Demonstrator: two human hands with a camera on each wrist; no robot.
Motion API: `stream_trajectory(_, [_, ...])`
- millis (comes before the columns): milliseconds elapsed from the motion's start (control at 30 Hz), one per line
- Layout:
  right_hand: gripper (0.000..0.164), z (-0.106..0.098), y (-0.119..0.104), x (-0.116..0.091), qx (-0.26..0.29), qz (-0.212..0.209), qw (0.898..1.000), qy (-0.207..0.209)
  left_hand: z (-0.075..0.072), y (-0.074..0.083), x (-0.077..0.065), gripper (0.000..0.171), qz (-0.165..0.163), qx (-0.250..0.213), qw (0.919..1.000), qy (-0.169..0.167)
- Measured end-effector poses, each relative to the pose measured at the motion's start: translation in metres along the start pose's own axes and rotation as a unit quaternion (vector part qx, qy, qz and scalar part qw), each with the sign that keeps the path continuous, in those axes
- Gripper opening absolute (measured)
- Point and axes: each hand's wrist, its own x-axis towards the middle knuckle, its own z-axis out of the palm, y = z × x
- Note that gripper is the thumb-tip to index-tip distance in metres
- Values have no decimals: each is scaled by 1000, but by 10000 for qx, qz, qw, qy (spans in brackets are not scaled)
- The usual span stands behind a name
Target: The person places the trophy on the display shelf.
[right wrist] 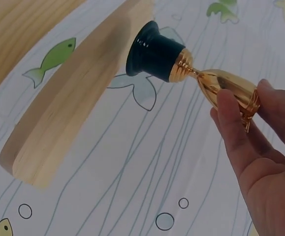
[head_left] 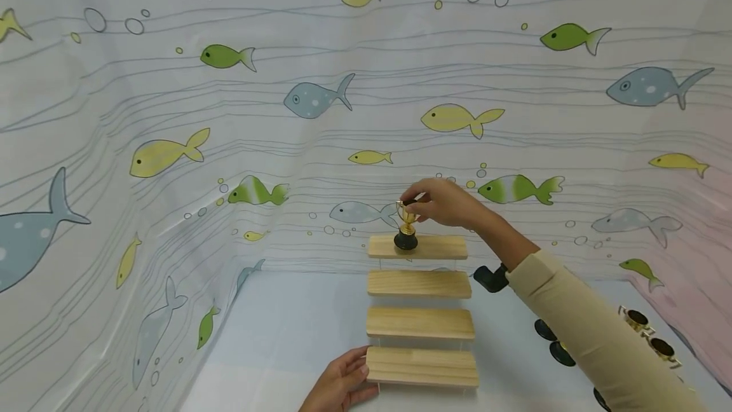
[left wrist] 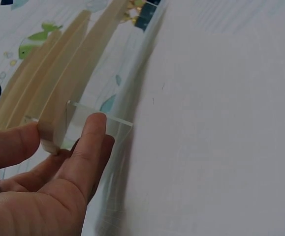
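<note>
Gold-coloured and shiny, the small trophy (head_left: 408,230), with its tapering cup, ridged collar and flared black base (right wrist: 154,54), is pinched near the rim by the right hand (head_left: 445,201) at the top plank (head_left: 441,247) of a four-tier wooden stand (head_left: 420,323), whose lowest plank (head_left: 422,366) the left hand (head_left: 340,380) grips.

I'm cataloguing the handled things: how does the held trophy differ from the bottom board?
Look: the trophy is gold with a dark base; the bottom board is pale wood. Shape: the trophy is a cup on a narrow stem; the bottom board is a long, flat plank. Hold: the right grip pinches the trophy near its rim; the left grip holds the bottom board at its left end. Shared: both are held near one end.
</note>
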Motion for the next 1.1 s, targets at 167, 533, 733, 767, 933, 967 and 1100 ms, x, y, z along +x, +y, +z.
stream_trajectory(167, [28,4,-2,13,54,104,9999,43,-3,0,0,61,5,-37,10000,12])
stream_trajectory(533, [20,20,5,28,120,30,9998,-152,-4,-1,0,64,-47,-117,9999,-67])
stream_trajectory(733, [24,23,2,33,55,-51,9999,-145,-3,-2,0,62,-47,-139,9999,-70])
stream_trajectory(767, [24,23,1,34,49,-74,9998,-155,-3,-2,-1,62,-60,-138,9999,-31])
stream_trajectory(933, [24,26,-3,36,-1,-71,9996,-256,-1,-2,-1,63,-88,-147,9999,-14])
stream_trajectory(967, [23,27,-3,37,0,-56,9996,-283,-1,-2,-1,63,-72,-144,9999,-31])
stream_trajectory(1100, [23,29,-3,39,-15,-30,9995,-324,-2,-3,-1,62,-40,-166,9998,-78])
